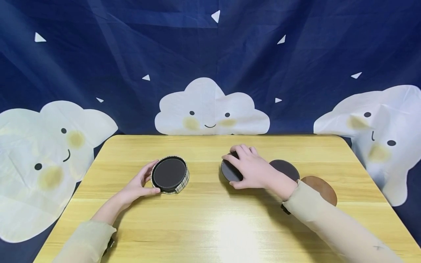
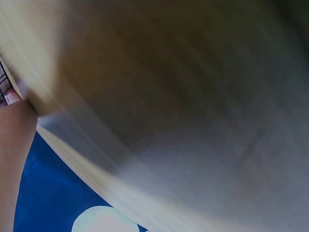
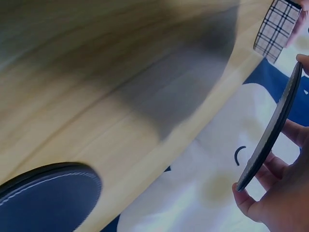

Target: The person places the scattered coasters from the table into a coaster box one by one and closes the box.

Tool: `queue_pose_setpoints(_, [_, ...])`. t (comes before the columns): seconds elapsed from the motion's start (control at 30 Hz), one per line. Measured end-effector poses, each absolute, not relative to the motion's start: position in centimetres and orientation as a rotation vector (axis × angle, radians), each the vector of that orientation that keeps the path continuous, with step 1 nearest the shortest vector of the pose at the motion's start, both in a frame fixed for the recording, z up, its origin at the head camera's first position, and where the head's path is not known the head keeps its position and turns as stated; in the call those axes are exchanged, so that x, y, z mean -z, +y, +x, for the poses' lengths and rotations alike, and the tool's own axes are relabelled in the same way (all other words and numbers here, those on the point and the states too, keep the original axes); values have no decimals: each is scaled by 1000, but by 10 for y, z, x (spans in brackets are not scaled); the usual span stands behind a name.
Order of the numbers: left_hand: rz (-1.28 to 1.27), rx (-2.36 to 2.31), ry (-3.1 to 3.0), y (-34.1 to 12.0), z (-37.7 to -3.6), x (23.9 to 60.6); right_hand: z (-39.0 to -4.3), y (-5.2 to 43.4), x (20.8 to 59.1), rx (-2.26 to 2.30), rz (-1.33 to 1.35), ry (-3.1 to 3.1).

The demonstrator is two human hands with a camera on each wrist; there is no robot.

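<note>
Right hand (image 1: 253,168) pinches dark coaster (image 3: 270,130) on edge — plaid holder (image 1: 170,174), cupped by left hand (image 1: 139,186), lies leftward on bench (image 1: 210,219).

Table (image 1: 210,226) glossy pale wood; coasters (image 1: 169,174) matt stitched leather.

A round plaid-sided holder (image 1: 170,174) with a dark coaster on top stands on the surface at left. A dark round coaster (image 1: 230,171) is gripped on edge, lifted off the surface, to its right.

Readable text: none on show, folks.
Backdrop cloth (image 1: 98,54): printed cloud faces only, no letters.
Coasters: blank.
</note>
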State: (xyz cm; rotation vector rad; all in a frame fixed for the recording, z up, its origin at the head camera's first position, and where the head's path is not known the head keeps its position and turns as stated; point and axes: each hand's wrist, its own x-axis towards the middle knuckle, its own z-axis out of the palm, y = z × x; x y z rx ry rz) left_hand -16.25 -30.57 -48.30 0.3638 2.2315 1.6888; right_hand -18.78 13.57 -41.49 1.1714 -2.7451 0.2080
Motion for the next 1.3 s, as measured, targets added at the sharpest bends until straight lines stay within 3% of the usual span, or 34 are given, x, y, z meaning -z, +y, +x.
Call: queue_pose_setpoints(1.3, [348,-1670,2229,-305,-164,480,-223,-9,395,-157,1439,-2689])
